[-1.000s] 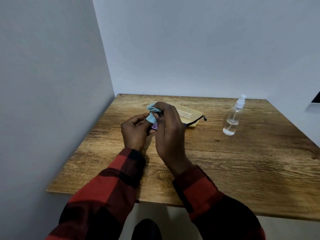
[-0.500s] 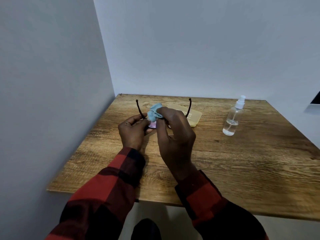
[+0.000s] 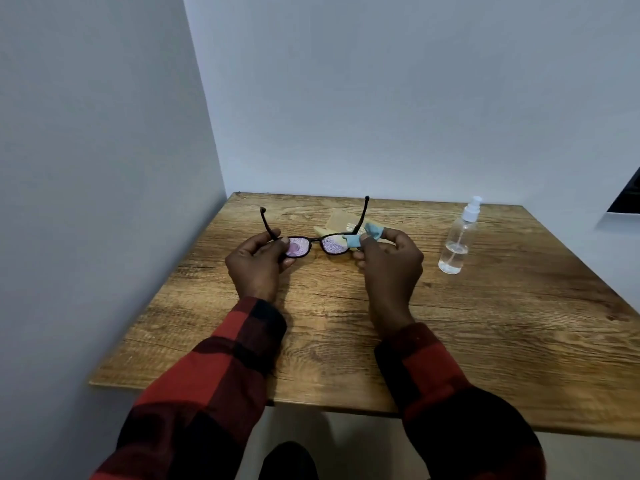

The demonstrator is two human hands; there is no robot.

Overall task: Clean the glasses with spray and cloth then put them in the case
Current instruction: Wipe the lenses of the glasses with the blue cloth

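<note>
Black-framed glasses (image 3: pixel 316 240) with purplish lenses are held above the wooden table (image 3: pixel 346 323), temples unfolded and pointing away from me. My left hand (image 3: pixel 258 259) pinches the left lens and frame corner. My right hand (image 3: pixel 391 259) grips a small light-blue cloth (image 3: pixel 360 237) pressed against the right end of the frame, beside the right lens. The tan glasses case (image 3: pixel 337 223) lies flat behind the glasses, partly hidden by them. A clear spray bottle (image 3: pixel 457 242) with a white nozzle stands upright to the right of my right hand.
The table fits into a corner between a left wall and a back wall. A dark object (image 3: pixel 627 195) hangs at the right edge of the view. My red-and-black plaid sleeves (image 3: pixel 225 368) reach over the table's near edge.
My hands have moved apart. The cloth went from the left lens to the right end of the frame, and both lenses now show.
</note>
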